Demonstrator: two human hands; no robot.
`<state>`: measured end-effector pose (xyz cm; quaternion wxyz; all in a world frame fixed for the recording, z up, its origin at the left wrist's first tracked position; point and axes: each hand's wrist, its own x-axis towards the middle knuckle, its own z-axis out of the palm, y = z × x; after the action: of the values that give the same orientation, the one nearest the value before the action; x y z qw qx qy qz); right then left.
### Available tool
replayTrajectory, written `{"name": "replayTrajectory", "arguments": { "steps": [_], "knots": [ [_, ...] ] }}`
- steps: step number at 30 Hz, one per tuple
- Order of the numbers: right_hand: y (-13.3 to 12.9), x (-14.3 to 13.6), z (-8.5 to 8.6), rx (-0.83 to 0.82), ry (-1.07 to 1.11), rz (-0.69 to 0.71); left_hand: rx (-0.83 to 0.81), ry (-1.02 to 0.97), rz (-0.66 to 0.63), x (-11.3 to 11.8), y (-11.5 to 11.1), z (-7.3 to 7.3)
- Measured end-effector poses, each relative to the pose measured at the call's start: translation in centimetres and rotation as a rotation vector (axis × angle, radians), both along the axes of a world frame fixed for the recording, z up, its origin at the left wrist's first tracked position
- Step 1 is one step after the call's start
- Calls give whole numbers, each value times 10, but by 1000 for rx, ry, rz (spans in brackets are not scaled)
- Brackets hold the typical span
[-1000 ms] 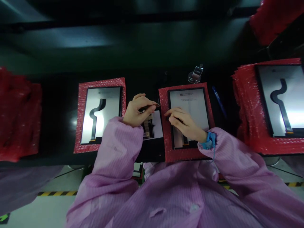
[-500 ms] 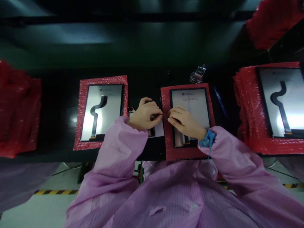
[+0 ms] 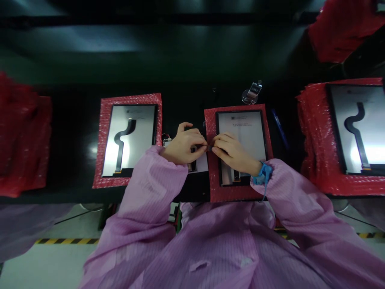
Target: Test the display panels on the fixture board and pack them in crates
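Note:
A display panel (image 3: 246, 136), silver back up with a black frame, lies on a red bubble-wrap sheet (image 3: 214, 184). Over its left edge my right hand (image 3: 234, 152), wearing a blue wrist strap (image 3: 262, 176), has its fingertips pinched on the panel's dark flex cable (image 3: 236, 176), mostly hidden beneath the hand. My left hand (image 3: 185, 146) meets it from the left, thumb and index finger closed on a small dark connector end (image 3: 209, 148) between the hands. Below my left hand, a small device with a white part (image 3: 202, 162) is partly covered.
Another display panel (image 3: 144, 136) with a curved black flex cable lies on red wrap to the left. On the right, a further panel (image 3: 373, 120) tops a red wrap stack (image 3: 313, 160). Red wrap (image 3: 24, 140) piles far left. A blue pen (image 3: 279, 128) and shiny metal piece (image 3: 252, 94) lie nearby.
The view has shifted very slightly. Both hands keep their pinch at the same place; the small piece between the fingertips looks darker and turned a little.

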<state>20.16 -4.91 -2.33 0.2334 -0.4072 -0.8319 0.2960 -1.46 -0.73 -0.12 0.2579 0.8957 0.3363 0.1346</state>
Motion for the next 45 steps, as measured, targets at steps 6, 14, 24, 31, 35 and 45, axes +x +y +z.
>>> {"name": "replayTrajectory", "arguments": {
  "steps": [6, 14, 24, 31, 35, 45],
  "knots": [
    [-1, -1, 1, -10, 0, -3, 17, -1, 2, 0, 0, 0],
    [-3, -1, 4, -4, -32, -14, 10, 6, 1, 0, 0, 2],
    [-1, -1, 2, -12, -7, -20, 23, -22, 18, 3, -3, -1],
    [-1, -1, 0, -11, 10, -13, 0, -30, 34, 2, -2, 0],
    [-2, 0, 0, -8, 7, -11, 6, -49, 40, -1, -1, -4],
    [-4, 0, -2, 35, -35, -11, 50, -78, 16, -1, -2, -6]
  ]
}}
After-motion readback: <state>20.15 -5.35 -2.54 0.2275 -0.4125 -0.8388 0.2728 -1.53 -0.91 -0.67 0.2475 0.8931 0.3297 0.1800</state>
